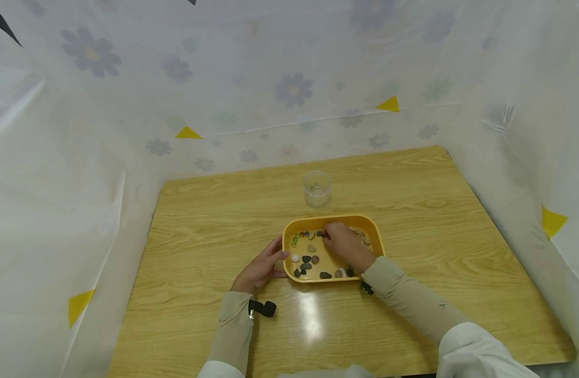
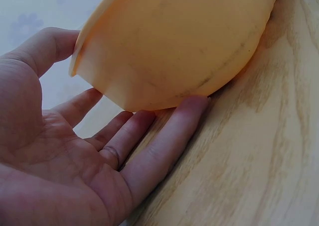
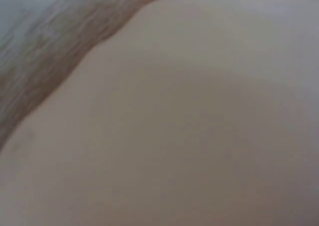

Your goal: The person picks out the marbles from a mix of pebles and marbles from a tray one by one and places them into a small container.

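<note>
A yellow plastic tray (image 1: 318,280) holds dark, white and brown pebbles and a few coloured glass marbles (image 1: 295,240). My left hand (image 1: 261,266) grips its left end. In the left wrist view the thumb is on the rim and the fingers (image 2: 187,116) reach along the lower side, near the table. My right hand (image 1: 343,244) is inside the tray with fingers curled down, pinching a small dark stone (image 1: 320,233) near the back wall. Its palm hides part of the tray floor. The right wrist view is mostly a blurred pale surface (image 3: 174,126).
A clear glass cup (image 1: 317,190) with small bits in it stands just behind the tray. The wooden table (image 1: 214,220) is enclosed by white flowered sheeting (image 1: 242,105) at the back and sides, with yellow triangles (image 1: 188,133) on it.
</note>
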Motion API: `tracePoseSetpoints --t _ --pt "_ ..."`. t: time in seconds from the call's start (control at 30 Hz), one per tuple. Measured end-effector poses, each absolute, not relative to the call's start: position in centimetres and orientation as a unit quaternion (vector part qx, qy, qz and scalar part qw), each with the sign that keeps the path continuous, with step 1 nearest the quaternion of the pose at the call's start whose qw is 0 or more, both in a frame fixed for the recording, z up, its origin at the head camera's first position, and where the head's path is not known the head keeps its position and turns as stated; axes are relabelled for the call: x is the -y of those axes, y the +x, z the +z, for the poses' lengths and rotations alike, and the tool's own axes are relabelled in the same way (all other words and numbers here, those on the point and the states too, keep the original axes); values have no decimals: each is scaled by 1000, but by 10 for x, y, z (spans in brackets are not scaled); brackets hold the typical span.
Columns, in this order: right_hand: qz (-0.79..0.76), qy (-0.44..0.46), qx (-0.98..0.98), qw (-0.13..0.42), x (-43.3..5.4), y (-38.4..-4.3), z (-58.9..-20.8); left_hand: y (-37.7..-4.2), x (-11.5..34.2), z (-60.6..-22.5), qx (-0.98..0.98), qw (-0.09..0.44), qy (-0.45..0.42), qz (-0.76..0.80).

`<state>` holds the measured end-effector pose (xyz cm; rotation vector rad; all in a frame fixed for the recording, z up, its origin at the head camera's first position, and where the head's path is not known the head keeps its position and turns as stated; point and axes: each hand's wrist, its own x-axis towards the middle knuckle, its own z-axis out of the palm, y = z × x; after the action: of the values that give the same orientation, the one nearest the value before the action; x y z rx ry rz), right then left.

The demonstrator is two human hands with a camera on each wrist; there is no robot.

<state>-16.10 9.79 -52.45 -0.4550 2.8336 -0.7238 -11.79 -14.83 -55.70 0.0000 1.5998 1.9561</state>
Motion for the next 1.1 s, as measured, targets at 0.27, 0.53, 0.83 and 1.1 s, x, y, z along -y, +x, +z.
tracePoseSetpoints --t 0.27,0.53,0.83,1.1 --pt "-238 -151 -955 91 -98 -162 -525 -118 149 -557 -605 303 1 736" --pt "-269 -162 -947 70 -100 -162 -525 -118 149 -556 -605 305 3 735" --pt "-319 -137 -936 59 -108 -160 -522 -118 149 -557 -607 306 -5 733" --pt "-349 -134 -925 71 -123 -157 -502 -118 149 -555 -612 305 -11 729"
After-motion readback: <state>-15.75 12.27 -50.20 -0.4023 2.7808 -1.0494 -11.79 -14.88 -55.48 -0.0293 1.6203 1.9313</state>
